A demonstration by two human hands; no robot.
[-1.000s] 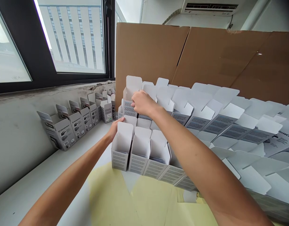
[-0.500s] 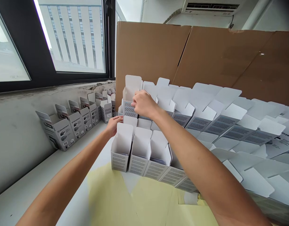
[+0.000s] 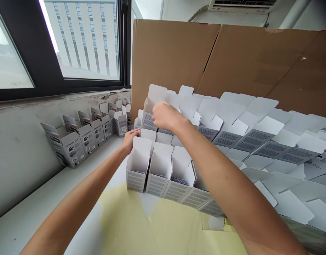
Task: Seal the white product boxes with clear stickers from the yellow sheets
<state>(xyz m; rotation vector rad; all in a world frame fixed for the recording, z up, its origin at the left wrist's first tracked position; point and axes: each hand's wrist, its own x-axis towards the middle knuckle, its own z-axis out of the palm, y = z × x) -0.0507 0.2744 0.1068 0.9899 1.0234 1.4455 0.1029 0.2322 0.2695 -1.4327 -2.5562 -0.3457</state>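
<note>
Rows of small white cartons with raised top flaps fill the white table (image 3: 32, 209). My right hand (image 3: 166, 116) reaches to the far left end of the back row, its fingers closed on an open carton (image 3: 150, 109) there. My left hand (image 3: 130, 139) rests against the left side of the middle row of cartons (image 3: 148, 135), fingers curled along it. The front row of cartons (image 3: 159, 170) stands just below both forearms.
A tall brown cardboard sheet (image 3: 232, 60) stands behind the cartons. A line of printed grey cartons (image 3: 85, 136) leans along the wall under the window (image 3: 80, 39). Yellow paper (image 3: 152, 230) lies on the table in front. More cartons (image 3: 271, 148) spread to the right.
The hands have barely moved; the view has shifted slightly. My right hand stays on the far-left carton and my left hand stays against the row's side.
</note>
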